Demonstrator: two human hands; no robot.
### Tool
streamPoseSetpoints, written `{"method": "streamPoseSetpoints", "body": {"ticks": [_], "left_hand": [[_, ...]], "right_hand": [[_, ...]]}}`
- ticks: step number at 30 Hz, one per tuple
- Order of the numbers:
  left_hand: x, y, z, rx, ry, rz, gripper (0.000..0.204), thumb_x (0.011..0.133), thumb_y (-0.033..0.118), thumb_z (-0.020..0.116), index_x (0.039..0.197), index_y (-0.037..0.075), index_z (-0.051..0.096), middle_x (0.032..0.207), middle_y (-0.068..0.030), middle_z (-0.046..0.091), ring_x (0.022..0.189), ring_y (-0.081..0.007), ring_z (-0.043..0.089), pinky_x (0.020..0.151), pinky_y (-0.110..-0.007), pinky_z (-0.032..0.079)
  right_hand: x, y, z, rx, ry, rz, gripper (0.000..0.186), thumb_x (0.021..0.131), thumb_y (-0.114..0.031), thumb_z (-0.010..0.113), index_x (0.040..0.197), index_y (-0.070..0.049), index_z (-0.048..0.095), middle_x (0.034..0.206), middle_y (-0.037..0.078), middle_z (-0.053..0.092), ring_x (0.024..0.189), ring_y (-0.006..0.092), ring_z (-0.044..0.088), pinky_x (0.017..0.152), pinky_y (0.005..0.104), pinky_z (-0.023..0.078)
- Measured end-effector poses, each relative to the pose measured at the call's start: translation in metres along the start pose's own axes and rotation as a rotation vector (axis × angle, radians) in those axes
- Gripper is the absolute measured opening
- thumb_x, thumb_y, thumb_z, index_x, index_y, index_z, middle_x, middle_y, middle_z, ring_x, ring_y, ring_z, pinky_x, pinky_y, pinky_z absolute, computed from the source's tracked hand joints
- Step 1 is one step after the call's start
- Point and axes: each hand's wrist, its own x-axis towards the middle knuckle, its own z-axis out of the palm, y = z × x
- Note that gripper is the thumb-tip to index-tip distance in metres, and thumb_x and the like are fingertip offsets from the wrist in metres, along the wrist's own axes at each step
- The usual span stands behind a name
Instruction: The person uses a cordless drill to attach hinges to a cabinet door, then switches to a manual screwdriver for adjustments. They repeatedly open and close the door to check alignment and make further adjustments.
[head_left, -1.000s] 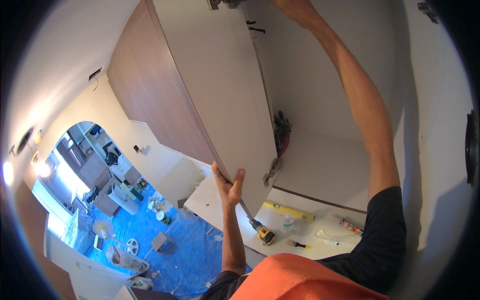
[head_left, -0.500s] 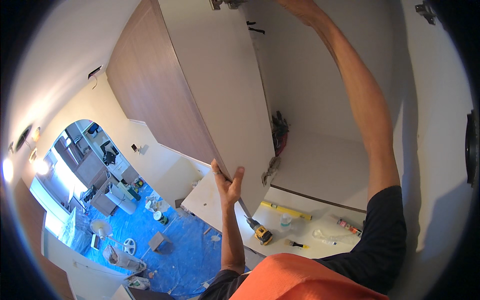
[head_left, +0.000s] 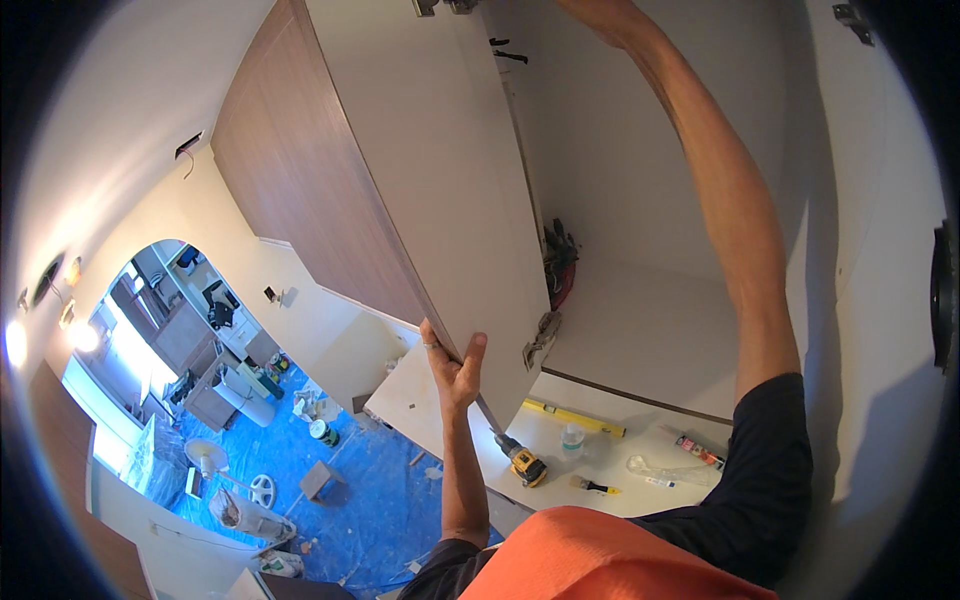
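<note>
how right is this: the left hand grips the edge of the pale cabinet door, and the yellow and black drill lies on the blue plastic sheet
Wrong place: in the head view, the yellow and black drill lies on the pale flat worktop. The left hand does grip the edge of the pale cabinet door.

Dark sleeves (head_left: 768,460), orange garment (head_left: 600,560), slim ring (head_left: 432,346).

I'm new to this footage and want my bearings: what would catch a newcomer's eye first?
Probably the big cabinet door at upper centre, its white face turned to the camera and the left hand gripping it near its lower end. Then the bright blue floor sheeting at lower left, and the orange cloth at bottom centre.
</note>
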Motion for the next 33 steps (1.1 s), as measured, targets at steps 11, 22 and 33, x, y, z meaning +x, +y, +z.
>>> {"method": "streamPoseSetpoints", "body": {"ticks": [11,22,33], "left_hand": [[0.001,0.003,0.001,0.016,-0.004,0.015,0.055,0.092,0.020,0.072,0.135,0.005,0.041,0.116,-0.0080,0.051,0.108,-0.0163,0.048,0.095,-0.035,0.043],[0.002,0.005,0.002,0.056,-0.003,0.043,0.053,0.092,0.017,0.071,0.134,0.006,0.041,0.113,-0.0066,0.051,0.105,-0.0156,0.049,0.092,-0.033,0.044],[0.004,0.005,0.000,0.031,-0.035,0.036,0.053,0.092,0.014,0.071,0.133,0.006,0.039,0.113,-0.0065,0.052,0.104,-0.0151,0.049,0.091,-0.032,0.044]], "right_hand": [[0.009,-0.003,-0.009,0.065,-0.114,0.197,0.041,0.099,-0.025,0.063,0.122,0.004,0.047,0.106,0.015,0.055,0.107,0.0272,0.053,0.102,0.0431,0.042],[0.013,-0.008,-0.014,0.076,-0.170,0.415,0.032,0.101,-0.027,0.061,0.118,-0.004,0.047,0.097,0.005,0.050,0.081,0.0125,0.051,0.067,0.0289,0.045],[0.014,-0.009,-0.012,0.048,-0.119,0.467,0.037,0.100,-0.027,0.061,0.123,-0.003,0.047,0.097,0.001,0.046,0.088,0.0125,0.045,0.077,0.0289,0.043]]}}
